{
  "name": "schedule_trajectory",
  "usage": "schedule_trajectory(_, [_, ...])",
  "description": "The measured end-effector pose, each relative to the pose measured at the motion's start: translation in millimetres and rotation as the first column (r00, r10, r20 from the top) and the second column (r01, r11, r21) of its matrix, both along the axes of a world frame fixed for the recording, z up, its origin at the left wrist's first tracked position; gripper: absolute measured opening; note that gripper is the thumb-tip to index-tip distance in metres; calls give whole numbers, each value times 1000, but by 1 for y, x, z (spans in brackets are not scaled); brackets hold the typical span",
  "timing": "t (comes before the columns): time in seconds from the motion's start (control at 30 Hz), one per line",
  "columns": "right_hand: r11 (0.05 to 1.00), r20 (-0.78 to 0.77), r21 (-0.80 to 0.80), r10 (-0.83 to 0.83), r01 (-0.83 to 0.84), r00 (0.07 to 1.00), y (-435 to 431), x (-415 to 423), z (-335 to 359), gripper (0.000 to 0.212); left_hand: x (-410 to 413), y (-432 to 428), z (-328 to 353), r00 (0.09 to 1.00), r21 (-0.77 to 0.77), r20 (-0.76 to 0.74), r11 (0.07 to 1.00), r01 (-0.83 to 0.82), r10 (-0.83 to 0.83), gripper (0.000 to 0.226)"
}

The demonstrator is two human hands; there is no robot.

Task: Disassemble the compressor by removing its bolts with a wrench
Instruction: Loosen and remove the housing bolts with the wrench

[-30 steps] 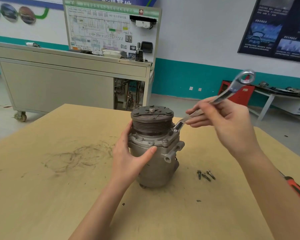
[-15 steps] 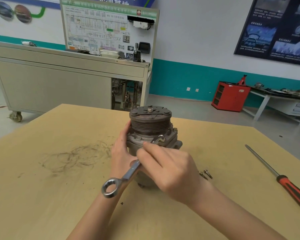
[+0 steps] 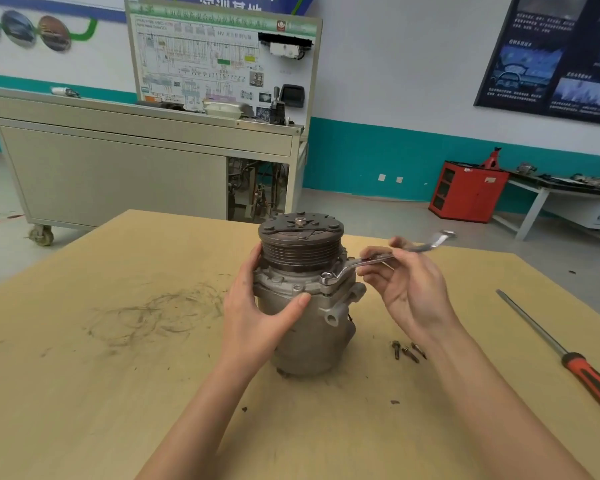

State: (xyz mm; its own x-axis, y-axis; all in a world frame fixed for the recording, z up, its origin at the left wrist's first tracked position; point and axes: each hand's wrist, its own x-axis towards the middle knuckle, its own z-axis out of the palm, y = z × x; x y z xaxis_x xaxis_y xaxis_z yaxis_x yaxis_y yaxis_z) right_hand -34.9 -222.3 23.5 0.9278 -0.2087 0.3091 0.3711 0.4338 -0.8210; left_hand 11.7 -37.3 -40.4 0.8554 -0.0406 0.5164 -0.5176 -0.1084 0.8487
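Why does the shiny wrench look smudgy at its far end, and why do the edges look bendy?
Head view: the wrench smears at its far ring, probably motion blur, while its end on the compressor looks sharp; head view: the wide-angle lens bows the cabinet and table edges.

Bright, soft, even light fills the room. The compressor (image 3: 305, 317) casts just a faint shadow round its foot on the table (image 3: 84, 393). Right of the compressor, the wrench (image 3: 430, 242) is smeared at its far tip. Behind the compressor, the cabinet (image 3: 118, 174) looks bowed.
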Motion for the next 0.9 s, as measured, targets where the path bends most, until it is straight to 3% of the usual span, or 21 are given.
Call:
schedule_trajectory(0.07, [987, -128, 96, 141, -129, 982, -7, 12, 7, 23, 0, 0, -1, 1000, 4, -8, 1000, -1, 1, 94])
schedule_trajectory(0.17, [988, -122, 4, 154, -155, 981, -11, 16, 21, 23, 1, -1, -1, 1000, 4, -8, 1000, -2, 2, 95])
schedule_trajectory(0.27, [956, 41, -275, -94, 102, 995, -11, 2, 37, 26, 0, -1, -1, 1000, 4, -9, 1000, 0, 0, 94])
schedule_trajectory(0.37, [679, 398, -554, -293, 482, 870, 6, -18, 41, 21, 0, -1, -1, 1000, 6, -7, 1000, 5, -5, 94])
schedule_trajectory(0.47, [223, 774, -585, -136, 780, 619, 35, -30, 34, 22, 1, -1, -1, 1000, -1, 3, 1000, -2, 2, 94])
schedule_trajectory(0.53, [-28, 874, -485, 8, 874, 486, 50, -34, 27, 26, 2, -2, -2, 1000, -4, 5, 1000, -11, 11, 92])
schedule_trajectory(0.77, [-404, 892, -305, 196, 862, 407, 81, -36, 1, 3, 18, -6, -6, 991, -60, -122, 997, 46, -53, 73])
schedule_trajectory(0.83, [-421, 904, -277, 189, 864, 383, 86, -34, -5, 3, 17, -8, -5, 997, -92, -81, 996, 0, -7, 66])
schedule_trajectory(0.9, [-357, 915, -287, 174, 889, 365, 82, -33, -7, 4, 12, -6, -8, 999, -89, -23, 995, -41, 39, 67])
